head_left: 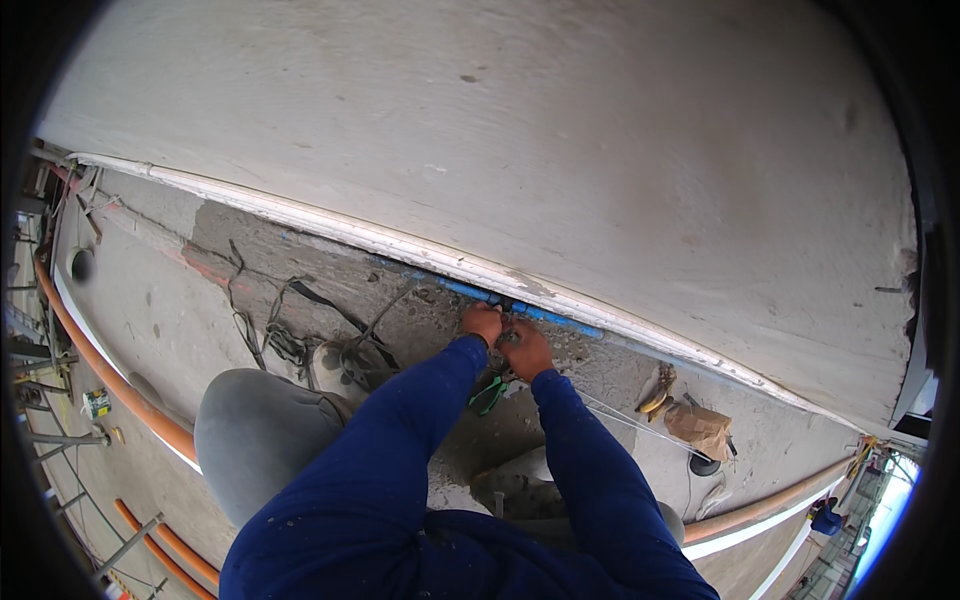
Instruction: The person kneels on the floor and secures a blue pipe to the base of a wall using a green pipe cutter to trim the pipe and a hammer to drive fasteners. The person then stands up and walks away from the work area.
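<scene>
Concrete floor [160,290], pale wall [520,130] beyond: the site. Blue pipe [557,319]: one run, along the wall's foot, in position and uncovered. Dark piece [507,303]: at the run's middle. My left hand [482,323] and right hand [526,350]: each grip curled, close together there; what they pinch, I cannot tell. Green-handled tool [488,396]: just below them. Status, as judged: pipe laid, middle section unfinished.

Soft daylight falls on my slightly blurred fingers [488,318]; the floor [468,445] between my arms [415,400] is dimmer, glare whitens the lower right, and pipes [130,385] bow near the black rim.
</scene>
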Tool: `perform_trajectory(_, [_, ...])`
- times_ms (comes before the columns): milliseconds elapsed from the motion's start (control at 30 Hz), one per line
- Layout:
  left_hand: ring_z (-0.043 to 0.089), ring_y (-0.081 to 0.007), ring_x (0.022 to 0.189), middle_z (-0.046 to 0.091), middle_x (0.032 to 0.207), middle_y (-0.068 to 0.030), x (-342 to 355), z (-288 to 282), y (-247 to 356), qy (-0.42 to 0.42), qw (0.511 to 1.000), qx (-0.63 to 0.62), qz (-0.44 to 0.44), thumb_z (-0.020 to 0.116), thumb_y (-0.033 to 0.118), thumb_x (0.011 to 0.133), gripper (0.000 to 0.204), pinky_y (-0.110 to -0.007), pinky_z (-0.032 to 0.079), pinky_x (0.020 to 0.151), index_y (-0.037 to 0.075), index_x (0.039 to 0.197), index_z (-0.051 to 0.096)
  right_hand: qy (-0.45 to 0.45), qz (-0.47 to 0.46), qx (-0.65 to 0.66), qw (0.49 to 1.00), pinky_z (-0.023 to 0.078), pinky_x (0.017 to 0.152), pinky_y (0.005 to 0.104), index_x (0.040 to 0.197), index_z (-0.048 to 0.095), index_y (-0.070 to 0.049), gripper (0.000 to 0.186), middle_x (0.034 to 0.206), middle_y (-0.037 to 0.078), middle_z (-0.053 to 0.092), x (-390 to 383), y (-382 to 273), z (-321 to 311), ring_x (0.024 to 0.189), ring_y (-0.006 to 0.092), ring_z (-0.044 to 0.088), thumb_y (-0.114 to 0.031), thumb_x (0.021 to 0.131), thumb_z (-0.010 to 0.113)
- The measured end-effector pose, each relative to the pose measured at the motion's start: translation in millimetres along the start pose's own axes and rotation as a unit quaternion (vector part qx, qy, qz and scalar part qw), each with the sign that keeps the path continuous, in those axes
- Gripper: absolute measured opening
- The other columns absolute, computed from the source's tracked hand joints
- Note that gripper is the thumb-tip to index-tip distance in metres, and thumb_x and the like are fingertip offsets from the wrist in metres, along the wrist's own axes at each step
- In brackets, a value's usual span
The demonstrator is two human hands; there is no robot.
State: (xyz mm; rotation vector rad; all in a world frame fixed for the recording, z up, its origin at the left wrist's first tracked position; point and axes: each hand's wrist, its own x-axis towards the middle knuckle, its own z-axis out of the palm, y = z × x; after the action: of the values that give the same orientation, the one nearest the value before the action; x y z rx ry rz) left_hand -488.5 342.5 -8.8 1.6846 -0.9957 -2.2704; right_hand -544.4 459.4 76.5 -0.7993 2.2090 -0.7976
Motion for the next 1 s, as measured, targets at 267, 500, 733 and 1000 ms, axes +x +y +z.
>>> perform_trajectory(267, [0.073, -0.0223, 0.090, 0.073, 0.096, -0.0100, -1, 6, -8, -0.022, 0.997, -0.067, -0.044, 0.063, 0.014, 0.106, 0.012, -0.042, 0.057, 0.079, 0.002, 0.103, 0.062, -0.016, -0.013, -0.008, 1.000, 0.049, 0.111, 0.0477, 0.123, 0.071, -0.004, 0.047, 0.135, 0.025, 0.066, 5, 6, -4, 0.130, 0.0433, 0.060, -0.028, 0.083, 0.075])
perform_trajectory(500, [0.072, -0.0240, 0.095, 0.073, 0.102, -0.0105, 32, -18, -33, -0.104, 0.992, 0.018, 0.070, 0.059, 0.016, 0.108, 0.012, -0.042, 0.057, 0.085, 0.005, 0.114, 0.059, -0.036, -0.016, -0.029, 0.999, 0.048, 0.111, 0.0456, 0.124, 0.070, -0.001, 0.049, 0.135, 0.025, 0.066, 11, -10, -5, 0.129, 0.0427, 0.060, -0.027, 0.084, 0.074])
perform_trajectory(733, [0.070, -0.0230, 0.089, 0.072, 0.103, -0.0095, 7, 5, -10, -0.040, 0.990, -0.104, -0.086, 0.057, 0.018, 0.109, 0.014, -0.040, 0.055, 0.079, 0.006, 0.116, 0.059, -0.026, -0.021, -0.053, 0.998, 0.049, 0.110, 0.0462, 0.123, 0.071, -0.001, 0.047, 0.135, 0.026, 0.065, 10, -2, -9, 0.128, 0.0432, 0.060, -0.028, 0.085, 0.075])
perform_trajectory(1000, [0.068, -0.0203, 0.099, 0.073, 0.108, -0.0084, -4, 0, 5, -0.050, 0.993, -0.038, -0.105, 0.058, 0.019, 0.110, 0.014, -0.044, 0.055, 0.087, 0.005, 0.110, 0.058, -0.027, -0.019, -0.079, 0.996, 0.052, 0.105, 0.0476, 0.120, 0.072, -0.002, 0.042, 0.132, 0.027, 0.065, 7, -5, -7, 0.122, 0.0434, 0.063, -0.028, 0.087, 0.074])
